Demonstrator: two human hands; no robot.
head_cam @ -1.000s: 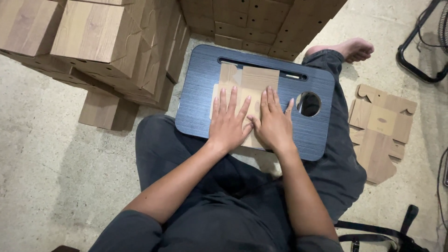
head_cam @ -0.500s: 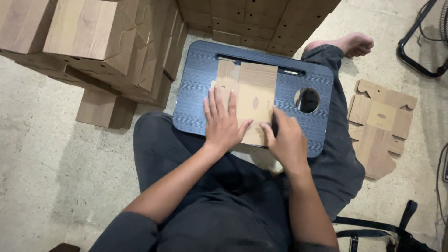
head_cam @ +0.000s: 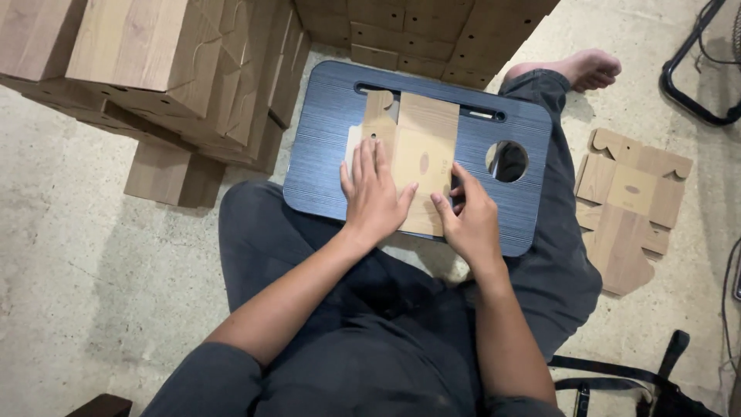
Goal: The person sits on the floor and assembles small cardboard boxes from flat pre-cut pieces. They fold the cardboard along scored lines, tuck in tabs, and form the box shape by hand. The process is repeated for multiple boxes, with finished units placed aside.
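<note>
- My left hand [head_cam: 374, 193] lies flat, fingers spread, pressing the cardboard blank [head_cam: 417, 158] onto the blue lap tray [head_cam: 324, 147].
- My right hand [head_cam: 467, 216], fingers curled, pinches the blank's right edge.
- The blank sits at tray centre.

Views: only one view is given, from a camera worn on the head.
Direction: the scene is seen steeply from above, down over the person's own lap.
Nearness: the forearms are seen close, entering from 6 o'clock.
Centre: the blue lap tray [head_cam: 324, 154] is framed just above the middle.
Edges: stacked wood-grain boxes [head_cam: 154, 69] are cut off at 10 o'clock; a flat cardboard blank [head_cam: 629, 205] lies at 3 o'clock.
Shared part: none, since no second view is supplied.
</note>
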